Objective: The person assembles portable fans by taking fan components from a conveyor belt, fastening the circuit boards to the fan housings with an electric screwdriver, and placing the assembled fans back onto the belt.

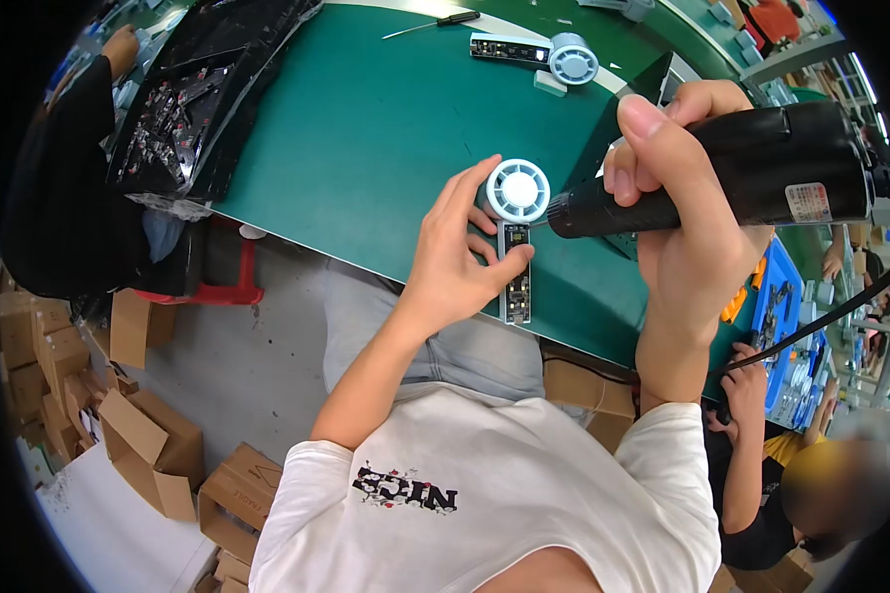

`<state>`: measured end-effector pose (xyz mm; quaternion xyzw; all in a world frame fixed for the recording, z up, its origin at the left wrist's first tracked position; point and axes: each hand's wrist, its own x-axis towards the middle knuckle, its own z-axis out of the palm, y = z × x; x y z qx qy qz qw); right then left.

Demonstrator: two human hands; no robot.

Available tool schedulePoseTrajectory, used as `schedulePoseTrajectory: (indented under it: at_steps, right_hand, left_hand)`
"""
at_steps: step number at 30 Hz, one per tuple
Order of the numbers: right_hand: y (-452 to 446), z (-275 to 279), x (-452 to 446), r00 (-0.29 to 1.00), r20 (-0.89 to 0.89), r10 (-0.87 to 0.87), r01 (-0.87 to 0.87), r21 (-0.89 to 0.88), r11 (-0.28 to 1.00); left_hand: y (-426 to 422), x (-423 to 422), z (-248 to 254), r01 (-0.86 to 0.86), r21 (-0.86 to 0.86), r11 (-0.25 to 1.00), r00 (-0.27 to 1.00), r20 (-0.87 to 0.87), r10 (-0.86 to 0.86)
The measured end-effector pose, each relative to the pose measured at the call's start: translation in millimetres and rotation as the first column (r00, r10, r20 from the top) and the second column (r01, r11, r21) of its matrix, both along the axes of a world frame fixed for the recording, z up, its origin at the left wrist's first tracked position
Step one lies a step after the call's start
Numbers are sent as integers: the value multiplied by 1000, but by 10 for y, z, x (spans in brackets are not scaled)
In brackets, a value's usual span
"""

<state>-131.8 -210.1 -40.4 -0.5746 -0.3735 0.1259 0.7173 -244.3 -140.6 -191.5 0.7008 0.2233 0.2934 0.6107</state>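
My left hand (462, 252) is closed round a small light-blue fan (518, 191) on the green table, its thumb on the handle part. The fan's open handle shows a black circuit board (516, 287) and points toward my body. My right hand (684, 178) grips a black electric screwdriver (761, 163), held sideways. Its bit points left and meets the fan near the joint between the round head and the handle; whether it sits in a screw I cannot tell.
A second opened fan (572, 61) lies at the far side, near a loose screwdriver (433, 24). A black tray of small parts (173, 124) stands on the left, a blue bin (783, 296) on the right. Co-workers sit at both sides. Cardboard boxes (148, 450) stand on the floor.
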Motion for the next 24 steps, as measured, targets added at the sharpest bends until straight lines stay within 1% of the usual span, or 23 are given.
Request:
schedulePoseTrajectory:
  at_steps: [1,3,5,6,8,12,15,17,19,20,21,22,23,24]
  right_hand:
    - [13,-34,-27,1000,-12,22,-21,66,998]
    - [3,-79,-19,999,-10,51,-50,86,995]
    - [-21,-101,49,997,17,70,-70,-4,998]
    - [-27,-119,62,995,51,88,-88,-15,996]
    - [-44,-152,73,984,124,126,-123,-32,992]
    - [-86,-192,60,970,152,189,-186,-31,982]
    - [-130,-186,83,953,179,246,-234,-85,968]
    - [-107,-157,174,930,225,290,-285,-58,957]
    - [-228,47,219,970,31,243,-240,-85,967]
    - [-289,133,237,994,6,108,-108,-23,994]
    - [-369,187,344,995,67,72,-77,73,994]
    - [-459,242,462,990,-46,133,-121,205,971]
    - [-566,353,542,999,38,24,-30,160,987]
    - [-662,431,618,999,46,20,-27,146,989]
  left_hand:
    - [-2,3,2,-2,4,1000,1000,5,2]
    - [-6,1,11,-7,13,1000,1000,15,6]
    - [0,6,15,1,18,1000,1000,5,-1]
    - [6,4,19,6,23,1000,1000,0,-6]
    - [7,-5,18,0,37,999,1000,-7,0]
    - [9,8,-28,17,58,998,999,-36,-15]
    - [13,25,-82,21,79,997,1000,-5,-21]
    - [-30,26,-32,14,74,997,1000,-21,-13]
    - [-36,12,7,15,90,996,999,-45,-11]
    - [-28,-15,64,57,74,996,997,-59,-53]
    - [-16,-22,91,63,73,995,996,-60,-59]
    - [-14,-27,101,67,67,995,996,-62,-63]
    - [-16,-22,109,70,58,996,996,-66,-66]
    - [-4,13,126,51,38,998,997,-56,-49]
